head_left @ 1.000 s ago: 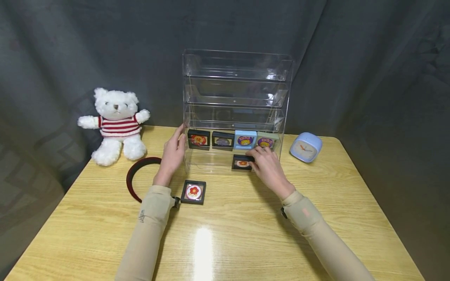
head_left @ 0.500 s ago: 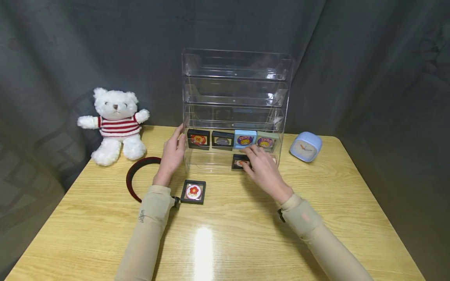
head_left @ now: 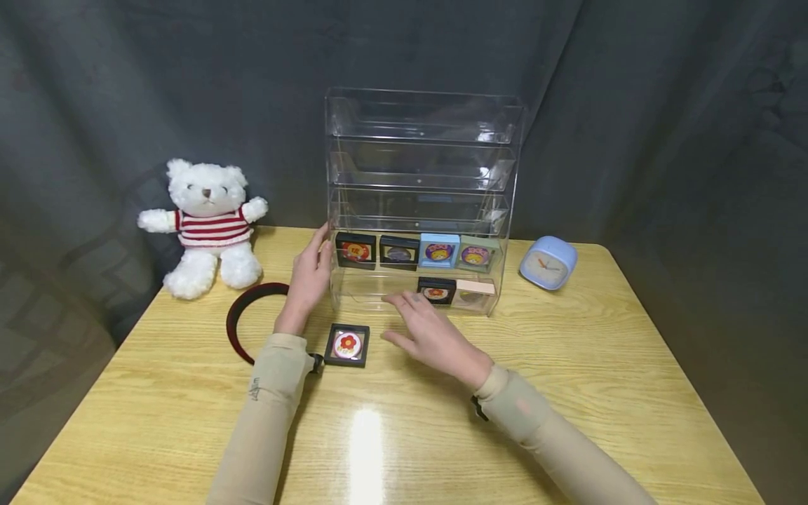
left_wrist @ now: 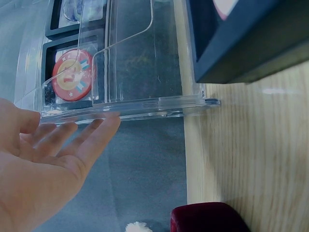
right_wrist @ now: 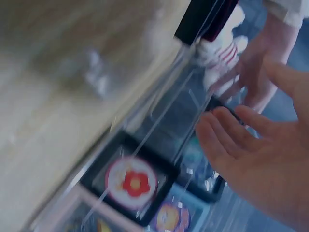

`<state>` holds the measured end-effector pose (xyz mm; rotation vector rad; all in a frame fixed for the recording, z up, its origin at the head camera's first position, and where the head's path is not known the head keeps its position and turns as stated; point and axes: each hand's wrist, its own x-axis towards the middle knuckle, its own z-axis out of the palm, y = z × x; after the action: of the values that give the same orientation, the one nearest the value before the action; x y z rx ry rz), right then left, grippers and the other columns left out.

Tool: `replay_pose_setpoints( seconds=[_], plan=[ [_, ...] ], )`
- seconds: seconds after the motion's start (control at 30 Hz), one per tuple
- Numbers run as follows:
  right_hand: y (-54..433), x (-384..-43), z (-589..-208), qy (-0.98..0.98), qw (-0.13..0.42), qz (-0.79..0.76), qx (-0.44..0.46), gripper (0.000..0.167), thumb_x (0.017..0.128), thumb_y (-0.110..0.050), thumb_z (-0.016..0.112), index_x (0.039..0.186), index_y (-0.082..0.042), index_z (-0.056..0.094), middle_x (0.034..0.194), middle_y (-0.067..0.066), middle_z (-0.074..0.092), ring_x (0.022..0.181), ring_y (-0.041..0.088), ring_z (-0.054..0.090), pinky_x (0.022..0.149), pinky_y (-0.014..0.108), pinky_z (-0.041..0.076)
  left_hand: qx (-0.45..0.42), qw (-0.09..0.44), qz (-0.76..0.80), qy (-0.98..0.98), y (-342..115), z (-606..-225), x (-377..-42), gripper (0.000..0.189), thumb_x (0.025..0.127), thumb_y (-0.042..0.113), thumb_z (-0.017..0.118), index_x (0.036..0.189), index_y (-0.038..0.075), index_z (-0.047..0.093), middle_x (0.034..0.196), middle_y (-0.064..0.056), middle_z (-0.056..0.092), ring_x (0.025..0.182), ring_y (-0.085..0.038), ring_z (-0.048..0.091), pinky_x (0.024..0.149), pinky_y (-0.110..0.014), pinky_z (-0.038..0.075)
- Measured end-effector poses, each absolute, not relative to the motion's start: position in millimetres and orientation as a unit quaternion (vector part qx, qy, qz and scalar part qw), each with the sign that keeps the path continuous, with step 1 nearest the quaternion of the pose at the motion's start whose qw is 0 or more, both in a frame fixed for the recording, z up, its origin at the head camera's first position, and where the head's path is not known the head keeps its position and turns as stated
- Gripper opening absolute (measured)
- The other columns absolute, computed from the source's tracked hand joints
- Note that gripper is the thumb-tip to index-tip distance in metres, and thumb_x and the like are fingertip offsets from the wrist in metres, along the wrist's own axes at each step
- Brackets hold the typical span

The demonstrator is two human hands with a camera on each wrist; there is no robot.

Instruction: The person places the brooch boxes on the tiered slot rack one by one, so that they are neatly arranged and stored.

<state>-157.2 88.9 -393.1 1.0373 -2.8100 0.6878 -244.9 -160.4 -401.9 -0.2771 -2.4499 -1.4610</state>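
My left hand [head_left: 311, 273] rests its straight fingers along the left side of a clear acrylic display rack [head_left: 421, 160]. My right hand [head_left: 435, 340] is in front of the bottom tier, fingers spread and holding nothing. Left of its fingertips a black-framed badge case with a red flower [head_left: 348, 344] lies flat on the table. On the bottom tier stand another black flower case [head_left: 436, 291] and a pale pink case [head_left: 475, 295]. The tier above holds two black cases, a light blue case [head_left: 439, 250] and a grey-green case [head_left: 477, 255].
A white teddy bear [head_left: 209, 221] in a striped sweater sits at the back left. A dark red headband [head_left: 235, 322] lies beside my left forearm. A light blue alarm clock [head_left: 548, 263] stands right of the rack. Dark curtains hang behind the wooden table [head_left: 600, 393].
My right hand has left the black flower case on the bottom tier and moved left and toward me, uncovering the pale pink case. My left hand stays at the rack's side.
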Motion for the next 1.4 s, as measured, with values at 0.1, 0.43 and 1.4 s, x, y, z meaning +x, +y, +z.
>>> replay_pose_setpoints(
  seconds=[0.1,0.43,1.4],
  plan=[
    [82,-153,-399,-0.907,-0.018,0.236,0.347,0.071,0.100,-0.032,0.078,0.152,0.007,0.050,0.145,0.025,0.057,0.139,0.044,0.053,0.117,0.053,0.042,-0.096,0.139,-0.506,-0.846,-160,-402,-245,0.049,0.118,0.016,0.041,0.166,0.008,0.040,0.137,-0.028,0.064,0.100,-0.042,0.067,0.089,-0.054,0.050],
    [65,-148,-420,-0.908,-0.109,0.224,0.337,0.090,0.099,-0.043,0.078,0.159,0.011,0.038,0.161,0.036,0.037,0.152,0.048,0.034,0.123,0.053,0.029,-0.096,0.140,-0.501,-0.848,-160,-402,-245,0.049,0.118,0.017,0.040,0.166,0.008,0.041,0.117,-0.029,0.067,0.093,-0.040,0.066,0.086,-0.053,0.049],
    [36,-155,-424,-0.928,-0.094,0.138,0.332,0.090,0.093,-0.047,0.083,0.153,0.011,0.049,0.152,0.031,0.052,0.143,0.043,0.050,0.123,0.050,0.034,-0.096,0.126,-0.513,-0.844,-162,-402,-244,0.050,0.118,0.019,0.040,0.167,0.008,0.039,0.159,-0.022,0.051,0.132,-0.045,0.060,0.109,-0.057,0.047]
  ],
)
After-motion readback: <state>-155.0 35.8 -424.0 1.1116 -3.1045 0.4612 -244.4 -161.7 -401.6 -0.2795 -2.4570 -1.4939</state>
